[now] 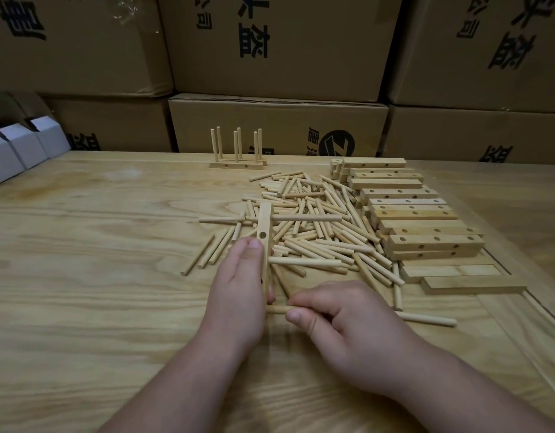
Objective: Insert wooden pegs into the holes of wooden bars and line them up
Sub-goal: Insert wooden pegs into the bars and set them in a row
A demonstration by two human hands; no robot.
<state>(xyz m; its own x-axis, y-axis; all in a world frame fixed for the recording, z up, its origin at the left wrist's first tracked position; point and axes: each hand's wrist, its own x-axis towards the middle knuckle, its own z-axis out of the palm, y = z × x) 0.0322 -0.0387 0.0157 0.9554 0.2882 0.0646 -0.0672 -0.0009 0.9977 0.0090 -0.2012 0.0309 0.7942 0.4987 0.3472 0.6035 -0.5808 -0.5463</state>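
The left hand (238, 285) grips a bar (265, 239) on edge just above the counter (82, 245), holes sideways, so the right hand (342, 320) can push its pinched peg (277, 309) into the near hole, spare pegs (317, 226) heaped just beyond.

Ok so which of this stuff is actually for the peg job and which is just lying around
For the job:
- bar held by the left hand
- peg pinched by the right hand
- loose peg pile
- stacked bars
- finished pegged bars

Lying about:
- cardboard cartons
- white boxes
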